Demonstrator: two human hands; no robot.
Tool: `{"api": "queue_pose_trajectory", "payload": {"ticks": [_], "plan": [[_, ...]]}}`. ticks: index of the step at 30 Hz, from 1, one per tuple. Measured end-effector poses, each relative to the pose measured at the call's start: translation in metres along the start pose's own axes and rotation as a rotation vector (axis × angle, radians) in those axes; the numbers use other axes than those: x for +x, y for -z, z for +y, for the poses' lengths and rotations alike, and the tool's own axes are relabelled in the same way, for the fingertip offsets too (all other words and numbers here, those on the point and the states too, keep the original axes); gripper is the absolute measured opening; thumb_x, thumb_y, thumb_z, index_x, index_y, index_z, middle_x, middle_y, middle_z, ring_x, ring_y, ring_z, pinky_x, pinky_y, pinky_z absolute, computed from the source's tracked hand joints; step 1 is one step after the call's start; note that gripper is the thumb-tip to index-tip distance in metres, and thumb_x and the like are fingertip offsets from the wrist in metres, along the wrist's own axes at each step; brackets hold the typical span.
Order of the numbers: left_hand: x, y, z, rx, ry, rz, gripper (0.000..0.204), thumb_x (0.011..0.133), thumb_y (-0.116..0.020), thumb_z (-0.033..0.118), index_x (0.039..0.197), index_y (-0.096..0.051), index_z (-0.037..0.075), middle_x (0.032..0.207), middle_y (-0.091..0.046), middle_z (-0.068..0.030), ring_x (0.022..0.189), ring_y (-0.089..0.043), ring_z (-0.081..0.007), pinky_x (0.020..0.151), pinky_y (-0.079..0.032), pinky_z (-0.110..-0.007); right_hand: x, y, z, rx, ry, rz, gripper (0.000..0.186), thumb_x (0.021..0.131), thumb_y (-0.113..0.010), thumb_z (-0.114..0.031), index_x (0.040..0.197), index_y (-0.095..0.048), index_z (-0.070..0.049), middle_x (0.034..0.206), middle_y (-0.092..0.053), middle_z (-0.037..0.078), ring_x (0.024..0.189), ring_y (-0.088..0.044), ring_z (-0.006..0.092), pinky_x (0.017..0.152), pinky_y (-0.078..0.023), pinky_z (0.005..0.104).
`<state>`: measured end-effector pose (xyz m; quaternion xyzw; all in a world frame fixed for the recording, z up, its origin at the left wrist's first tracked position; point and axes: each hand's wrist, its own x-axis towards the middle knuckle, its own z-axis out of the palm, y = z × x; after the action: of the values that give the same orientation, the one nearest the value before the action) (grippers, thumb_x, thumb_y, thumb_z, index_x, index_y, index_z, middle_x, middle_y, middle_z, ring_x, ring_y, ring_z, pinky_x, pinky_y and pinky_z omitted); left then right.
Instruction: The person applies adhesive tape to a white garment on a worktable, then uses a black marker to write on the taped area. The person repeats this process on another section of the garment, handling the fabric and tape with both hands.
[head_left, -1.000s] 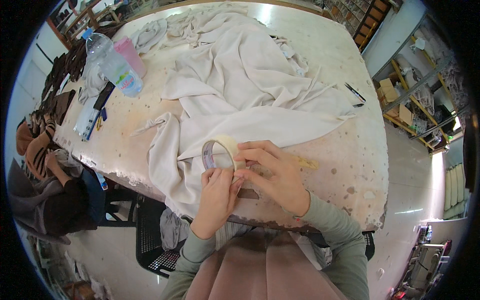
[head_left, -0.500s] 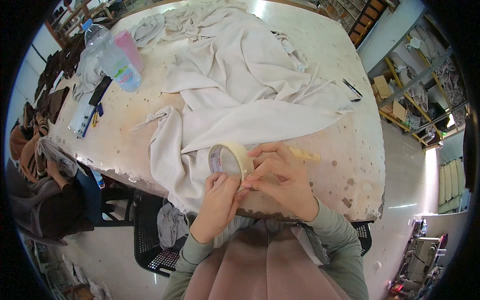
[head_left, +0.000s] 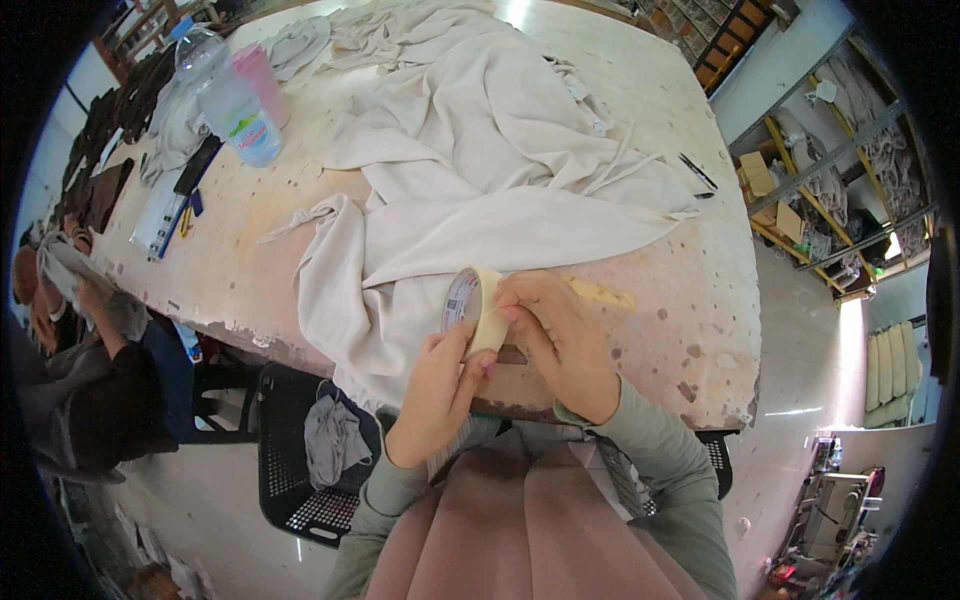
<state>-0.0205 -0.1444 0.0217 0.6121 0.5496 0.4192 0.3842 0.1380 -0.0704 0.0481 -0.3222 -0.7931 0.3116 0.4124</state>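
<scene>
A roll of cream masking tape is held up over the near edge of the table, its cardboard core facing left. My left hand grips the roll from below, thumb on the outer face and fingers around the left side. Against the roll's upper right side, my right hand has thumb and fingertips pinched together at the tape's surface. Whether a loose end lies between them is too small to make out. Just beyond both hands spreads a rumpled off-white fabric piece. A yellowish strip lies right of my right hand.
On the left stand a clear water bottle and a pink cup, near a blue-edged clear case. Pens lie at the right. Below the table's edge sits a black perforated basket. Another person handles fabric at far left.
The tape roll has turned and shifted slightly right and up. My left thumb now presses its outer face, and my right fingertips have moved up along the tape from its lower edge.
</scene>
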Motion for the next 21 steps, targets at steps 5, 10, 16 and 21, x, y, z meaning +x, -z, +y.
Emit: {"api": "queue_pose_trajectory", "payload": {"ticks": [5,10,16,21], "plan": [[0.006,-0.003,-0.011,-0.047,-0.1,0.113,0.032,0.094,-0.054,0.013,0.122,-0.048,0.0,0.096,-0.064,-0.0143,0.088,-0.057,-0.032,0.081,-0.043,-0.039,-0.01,-0.005,-0.001,-0.168,0.135,0.019,0.019,0.084,-0.06,0.004,0.102,-0.056,-0.001,0.102,-0.059,0.014,0.092,-0.058,0.0295,0.08,-0.047,0.0335],[0.012,-0.006,-0.022,-0.065,-0.113,0.35,0.028,0.089,-0.06,0.01,0.116,-0.055,0.003,0.08,-0.066,-0.0077,0.07,-0.061,-0.0249,0.067,-0.046,-0.034,-0.024,-0.007,-0.002,-0.028,0.151,-0.135,0.022,0.084,-0.059,0.004,0.105,-0.053,-0.001,0.099,-0.057,0.014,0.087,-0.056,0.0305,0.078,-0.047,0.0357],[0.004,0.003,-0.022,0.233,-0.165,0.255,0.018,0.08,-0.063,0.0,0.096,-0.065,0.008,0.067,-0.063,-0.009,0.063,-0.062,-0.0266,0.056,-0.045,-0.032,-0.029,-0.006,-0.006,0.205,-0.15,-0.07,0.013,0.083,-0.061,0.006,0.094,-0.058,-0.001,0.095,-0.061,0.008,0.087,-0.058,0.017,0.079,-0.047,0.0287],[-0.024,0.006,-0.012,0.525,-0.506,0.377,0.011,0.084,-0.063,0.005,0.094,-0.065,0.01,0.062,-0.056,-0.0033,0.048,-0.049,-0.0206,0.05,-0.037,-0.027,0.024,-0.002,0.011,0.278,-0.443,-0.19,0.004,0.084,-0.063,0.0,0.079,-0.064,-0.001,0.088,-0.063,0.004,0.082,-0.059,0.0107,0.077,-0.047,0.0247]]}}
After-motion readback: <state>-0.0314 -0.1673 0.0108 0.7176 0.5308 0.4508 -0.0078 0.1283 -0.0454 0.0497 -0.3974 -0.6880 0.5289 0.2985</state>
